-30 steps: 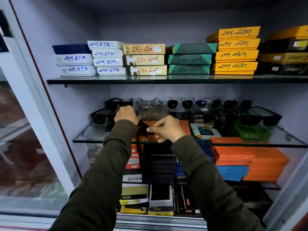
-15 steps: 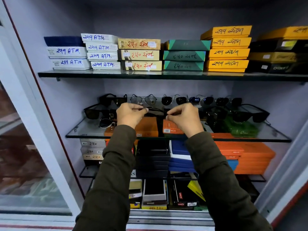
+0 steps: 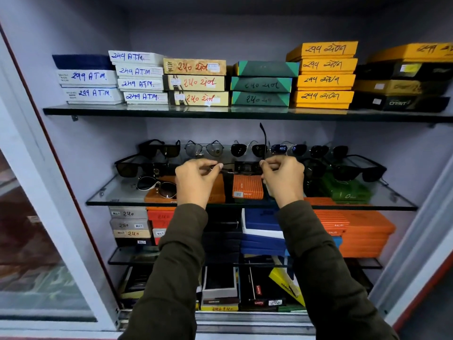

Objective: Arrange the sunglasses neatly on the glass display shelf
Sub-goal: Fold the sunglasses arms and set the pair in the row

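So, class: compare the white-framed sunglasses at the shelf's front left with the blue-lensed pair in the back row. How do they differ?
The white-framed sunglasses have brownish-dark lenses; the blue-lensed pair has mirrored blue ones. The white-framed pair lies askew near the front edge, partly on an orange box; the blue-lensed pair stands in line in the back row. Both rest on the glass shelf, untouched by either hand.

Both arms are covered by long sleeves of a dark olive-brown cloth; the left sleeve (image 3: 171,273) and the right sleeve (image 3: 326,271) look the same, plain and soft, with small folds along them; each ends in a simple cuff at the wrist; the left hand (image 3: 196,182) and right hand (image 3: 284,180) are bare, without rings, watch or gloves.
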`<state>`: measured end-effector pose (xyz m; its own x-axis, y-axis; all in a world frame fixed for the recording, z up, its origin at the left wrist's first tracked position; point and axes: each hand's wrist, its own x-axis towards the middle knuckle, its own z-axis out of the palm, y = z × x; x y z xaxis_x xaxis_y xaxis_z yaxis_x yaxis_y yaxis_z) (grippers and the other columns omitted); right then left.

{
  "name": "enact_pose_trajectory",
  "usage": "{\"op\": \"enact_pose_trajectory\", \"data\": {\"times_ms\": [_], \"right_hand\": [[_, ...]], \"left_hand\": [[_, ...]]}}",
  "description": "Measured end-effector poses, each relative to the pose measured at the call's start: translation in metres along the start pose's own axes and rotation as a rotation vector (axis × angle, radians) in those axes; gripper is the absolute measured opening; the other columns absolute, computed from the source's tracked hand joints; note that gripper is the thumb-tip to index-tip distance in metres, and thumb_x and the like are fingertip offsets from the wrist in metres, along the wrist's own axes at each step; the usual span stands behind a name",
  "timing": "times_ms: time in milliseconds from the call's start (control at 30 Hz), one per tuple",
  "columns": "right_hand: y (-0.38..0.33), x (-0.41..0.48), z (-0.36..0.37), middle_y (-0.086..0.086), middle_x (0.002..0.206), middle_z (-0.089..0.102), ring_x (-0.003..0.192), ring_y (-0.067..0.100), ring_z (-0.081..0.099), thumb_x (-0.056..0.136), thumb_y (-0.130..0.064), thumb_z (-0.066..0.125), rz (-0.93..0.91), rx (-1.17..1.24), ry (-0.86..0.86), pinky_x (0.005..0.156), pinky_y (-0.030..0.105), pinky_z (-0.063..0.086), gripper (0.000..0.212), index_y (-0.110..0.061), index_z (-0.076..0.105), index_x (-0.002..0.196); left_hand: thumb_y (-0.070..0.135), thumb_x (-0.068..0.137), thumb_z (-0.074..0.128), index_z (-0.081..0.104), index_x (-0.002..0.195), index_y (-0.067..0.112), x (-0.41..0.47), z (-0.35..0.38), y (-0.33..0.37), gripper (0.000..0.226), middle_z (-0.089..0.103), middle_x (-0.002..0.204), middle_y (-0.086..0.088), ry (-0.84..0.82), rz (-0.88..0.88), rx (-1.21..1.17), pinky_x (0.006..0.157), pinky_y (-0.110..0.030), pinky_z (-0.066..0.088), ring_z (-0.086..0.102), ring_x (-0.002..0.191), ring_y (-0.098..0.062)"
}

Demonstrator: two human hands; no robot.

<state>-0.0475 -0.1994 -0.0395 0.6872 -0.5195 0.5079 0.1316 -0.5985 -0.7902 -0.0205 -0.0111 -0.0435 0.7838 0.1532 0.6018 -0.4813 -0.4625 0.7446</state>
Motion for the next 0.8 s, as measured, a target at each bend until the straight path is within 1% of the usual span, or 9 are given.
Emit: {"op": "enact_pose_trajectory", "data": {"times_ms": [100, 200, 300, 400, 500, 567, 667, 733, 800], "right_hand": [[0.005, 0.004, 0.002, 0.01, 0.087, 0.078, 0.076, 0.024, 0.077, 0.091, -0.024, 0.072, -0.004, 0.016, -0.011, 0.079, 0.043, 0.065, 0.017, -0.009, 0.077, 0.096], [0.01, 0.008, 0.001, 0.008, 0.085, 0.077, 0.075, 0.023, 0.077, 0.089, -0.023, 0.074, 0.0, 0.049, -0.015, 0.077, 0.044, 0.065, 0.012, -0.011, 0.077, 0.092], [0.017, 0.013, 0.001, 0.007, 0.083, 0.077, 0.076, 0.022, 0.077, 0.088, -0.022, 0.075, 0.013, 0.078, -0.034, 0.076, 0.045, 0.066, 0.01, -0.012, 0.077, 0.088], [0.02, 0.017, 0.001, 0.009, 0.081, 0.077, 0.071, 0.021, 0.077, 0.088, -0.021, 0.076, 0.057, 0.138, -0.039, 0.072, 0.043, 0.066, 0.008, -0.016, 0.076, 0.081], [0.02, 0.022, -0.002, 0.012, 0.08, 0.077, 0.065, 0.018, 0.075, 0.088, -0.016, 0.077, 0.131, 0.231, -0.035, 0.069, 0.035, 0.066, 0.009, -0.007, 0.078, 0.087], [0.021, 0.024, -0.005, 0.016, 0.083, 0.076, 0.064, 0.017, 0.072, 0.088, -0.011, 0.077, 0.181, 0.314, -0.045, 0.062, 0.025, 0.064, 0.009, -0.003, 0.077, 0.09], [0.027, 0.028, -0.009, 0.017, 0.086, 0.075, 0.066, 0.018, 0.071, 0.089, -0.008, 0.074, 0.241, 0.408, -0.085, 0.057, 0.015, 0.061, 0.004, -0.005, 0.077, 0.09], [0.032, 0.031, -0.01, 0.013, 0.087, 0.075, 0.071, 0.016, 0.072, 0.088, -0.004, 0.074, 0.253, 0.387, -0.135, 0.059, 0.013, 0.06, 0.01, -0.002, 0.078, 0.097], [0.035, 0.032, -0.009, 0.011, 0.092, 0.074, 0.079, 0.016, 0.073, 0.085, 0.001, 0.075, 0.221, 0.31, -0.18, 0.059, 0.012, 0.059, 0.022, 0.0, 0.076, 0.107]], "left_hand": [[0.032, 0.088, 0.077, 0.083, 0.096, 0.014, 0.002, 0.003, -0.002, 0.02, 0.08, 0.088, -0.003, 0.009, 0.03, 0.076, 0.075, -0.026, 0.059, 0.072, 0.075, -0.012], [0.031, 0.092, 0.072, 0.081, 0.093, 0.011, 0.005, 0.007, 0.001, 0.023, 0.078, 0.082, -0.007, 0.059, 0.026, 0.124, 0.075, -0.033, 0.06, 0.072, 0.074, -0.021], [0.029, 0.095, 0.068, 0.079, 0.09, 0.008, 0.009, 0.013, 0.003, 0.024, 0.076, 0.077, -0.008, 0.102, -0.026, 0.129, 0.077, -0.032, 0.057, 0.067, 0.068, -0.021], [0.028, 0.093, 0.069, 0.077, 0.086, 0.012, 0.016, 0.023, -0.002, 0.019, 0.078, 0.075, -0.006, 0.077, -0.153, 0.037, 0.083, -0.032, 0.06, 0.073, 0.069, -0.018], [0.021, 0.089, 0.076, 0.071, 0.076, 0.02, 0.02, 0.031, -0.003, 0.014, 0.076, 0.07, -0.008, 0.015, -0.293, -0.167, 0.073, -0.041, 0.066, 0.078, 0.063, -0.022], [0.015, 0.088, 0.078, 0.075, 0.084, 0.01, 0.021, 0.035, -0.002, 0.007, 0.076, 0.074, -0.012, -0.023, -0.361, -0.268, 0.067, -0.036, 0.066, 0.078, 0.064, -0.022], [0.012, 0.088, 0.078, 0.078, 0.097, 0.0, 0.022, 0.041, -0.001, 0.016, 0.077, 0.08, -0.014, -0.053, -0.418, -0.329, 0.058, -0.022, 0.063, 0.077, 0.067, -0.021], [0.012, 0.089, 0.077, 0.078, 0.1, 0.0, 0.024, 0.045, -0.004, 0.017, 0.076, 0.08, -0.012, -0.071, -0.441, -0.346, 0.061, -0.021, 0.064, 0.078, 0.072, -0.021], [0.01, 0.089, 0.076, 0.078, 0.102, 0.001, 0.026, 0.049, -0.006, 0.016, 0.075, 0.077, -0.007, -0.095, -0.445, -0.331, 0.073, -0.029, 0.065, 0.079, 0.078, -0.022]]}}
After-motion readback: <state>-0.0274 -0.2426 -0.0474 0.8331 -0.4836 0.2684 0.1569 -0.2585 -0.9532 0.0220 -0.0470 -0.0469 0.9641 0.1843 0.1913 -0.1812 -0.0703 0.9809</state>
